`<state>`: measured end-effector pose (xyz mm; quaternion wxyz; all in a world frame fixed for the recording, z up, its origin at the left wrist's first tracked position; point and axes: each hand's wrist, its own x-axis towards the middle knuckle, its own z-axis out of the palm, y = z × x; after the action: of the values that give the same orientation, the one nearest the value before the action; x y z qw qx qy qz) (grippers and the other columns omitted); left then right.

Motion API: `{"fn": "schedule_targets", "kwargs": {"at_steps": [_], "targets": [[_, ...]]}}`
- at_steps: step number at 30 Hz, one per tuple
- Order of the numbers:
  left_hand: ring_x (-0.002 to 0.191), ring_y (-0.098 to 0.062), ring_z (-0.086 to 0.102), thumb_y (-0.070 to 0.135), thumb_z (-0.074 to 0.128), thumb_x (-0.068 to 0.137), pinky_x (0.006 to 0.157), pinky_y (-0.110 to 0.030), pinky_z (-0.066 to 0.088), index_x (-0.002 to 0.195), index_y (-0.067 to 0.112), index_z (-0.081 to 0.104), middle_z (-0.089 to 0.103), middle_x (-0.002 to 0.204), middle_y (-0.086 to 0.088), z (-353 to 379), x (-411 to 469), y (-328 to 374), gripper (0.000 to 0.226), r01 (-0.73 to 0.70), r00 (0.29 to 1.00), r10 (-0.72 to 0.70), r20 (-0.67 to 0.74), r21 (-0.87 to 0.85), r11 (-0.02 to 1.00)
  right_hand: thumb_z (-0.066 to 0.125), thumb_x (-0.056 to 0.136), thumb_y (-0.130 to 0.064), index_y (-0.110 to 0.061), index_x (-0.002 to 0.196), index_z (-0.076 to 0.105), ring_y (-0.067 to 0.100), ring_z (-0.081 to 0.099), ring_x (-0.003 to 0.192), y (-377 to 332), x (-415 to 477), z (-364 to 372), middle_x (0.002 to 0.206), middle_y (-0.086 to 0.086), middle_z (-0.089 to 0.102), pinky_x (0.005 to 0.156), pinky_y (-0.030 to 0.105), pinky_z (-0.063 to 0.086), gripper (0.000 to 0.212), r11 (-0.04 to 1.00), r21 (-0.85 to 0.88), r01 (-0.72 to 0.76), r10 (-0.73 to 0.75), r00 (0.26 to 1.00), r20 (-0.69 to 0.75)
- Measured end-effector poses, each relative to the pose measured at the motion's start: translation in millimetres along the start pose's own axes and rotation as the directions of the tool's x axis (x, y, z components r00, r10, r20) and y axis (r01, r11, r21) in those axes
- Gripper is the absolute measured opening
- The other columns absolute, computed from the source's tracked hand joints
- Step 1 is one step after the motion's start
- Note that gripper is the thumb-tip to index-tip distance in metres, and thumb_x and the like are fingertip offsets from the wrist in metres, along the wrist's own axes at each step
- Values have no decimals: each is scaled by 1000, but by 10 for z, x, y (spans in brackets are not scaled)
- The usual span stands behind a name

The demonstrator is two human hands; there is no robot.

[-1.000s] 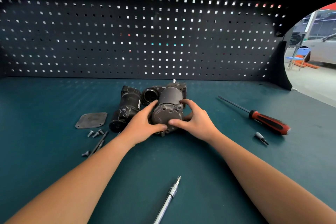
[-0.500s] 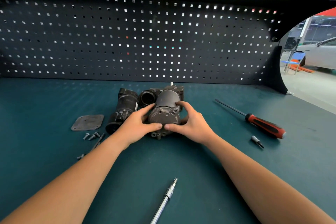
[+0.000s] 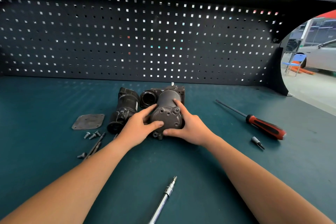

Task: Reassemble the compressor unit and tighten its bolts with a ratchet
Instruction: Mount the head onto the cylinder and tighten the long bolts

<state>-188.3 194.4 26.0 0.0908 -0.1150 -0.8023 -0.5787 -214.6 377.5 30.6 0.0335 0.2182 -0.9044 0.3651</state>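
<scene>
One compressor cylinder [image 3: 167, 114], axis seemingly running toward pegboard [image 3: 145, 42], cap nearest.

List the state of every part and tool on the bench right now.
compressor unit: on its side, gripped by both hands
left hand: fingers curled round the unit's end
right hand: fingers curled round its other side
cover plate: off, flat on bench
short bolts: loose beside the plate
black cylinder: lying on its side, left of unit
chrome tool: lying untouched
screwdriver: lying untouched
</scene>
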Motion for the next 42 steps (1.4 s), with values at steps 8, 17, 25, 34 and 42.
{"fn": "schedule_targets", "kwargs": {"at_steps": [8, 17, 25, 34, 42], "targets": [[108, -11, 59, 0, 71, 77, 96, -27, 45, 142, 20, 33, 57, 125, -3, -13, -12, -11, 79, 6, 1000, -6, 4, 45, 999, 79, 64, -50, -40, 147, 10, 27, 50, 119, 16, 34, -19, 128, 8, 57, 100, 35, 41, 108, 999, -14, 32, -32, 999, -39], [110, -16, 59, -4, 71, 74, 101, -36, 44, 139, 13, 40, 60, 124, -9, 76, -5, 28, 75, 22, 997, -22, -70, 3, 1000, 73, 70, -53, -40, 145, 21, 16, 55, 110, 38, 28, -58, 121, 0, 62, 86, 19, 39, 92, 998, 52, 25, -20, 996, -89], [101, -11, 62, -1, 73, 74, 90, -21, 46, 137, 13, 43, 63, 120, -6, 101, -18, 63, 71, 19, 995, -14, -104, 48, 999, 61, 80, -55, -37, 144, 27, 3, 35, 55, -9, 37, -52, 57, -12, 35, 54, 20, 32, 75, 998, -52, 20, -28, 988, -154], [95, -3, 60, -1, 74, 72, 68, 0, 44, 134, 14, 48, 64, 119, -6, 45, 3, 42, 68, 63, 992, -62, -109, -1, 998, 68, 70, -59, -39, 140, 35, 6, 44, 70, 44, 71, -33, 73, -15, 48, 66, 18, 38, 80, 999, 40, 35, -27, 980, -197], [102, -8, 60, 2, 74, 73, 72, -5, 46, 134, 15, 48, 64, 120, -6, 76, 4, 38, 68, 56, 991, -53, -125, 20, 998, 65, 74, -57, -39, 140, 37, -1, 31, 54, 65, 66, -29, 57, -20, 30, 57, 14, 32, 74, 999, -3, 48, -48, 972, -228]]}}
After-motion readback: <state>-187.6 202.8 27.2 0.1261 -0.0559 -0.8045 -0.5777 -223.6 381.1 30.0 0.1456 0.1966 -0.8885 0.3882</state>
